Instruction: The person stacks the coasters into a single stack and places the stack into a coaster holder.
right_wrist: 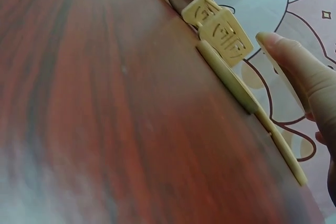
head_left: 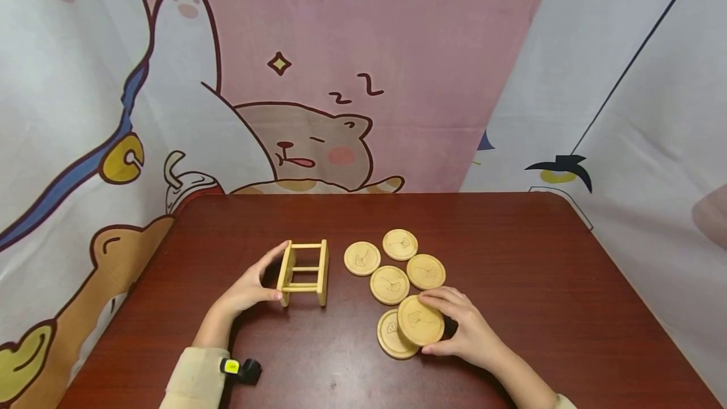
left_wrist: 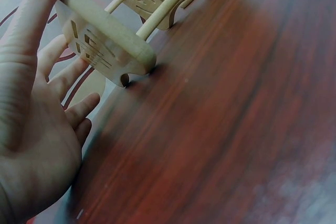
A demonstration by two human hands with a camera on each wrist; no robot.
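A small wooden coaster rack, two side panels joined by round bars, stands on the table left of centre. My left hand holds its left panel, thumb at the near end and fingers at the far end. In the left wrist view, cut-out slots show in the panel. My right hand pinches a round wooden coaster by its right edge, thumb near and fingers far. That coaster, engraved with a leaf, is tilted and overlaps another coaster below it.
Several more round coasters lie flat between the rack and my right hand, among them one coaster nearest the rack and one farthest back. The dark red-brown table ends at a cartoon-printed cloth. A black strap circles the left wrist.
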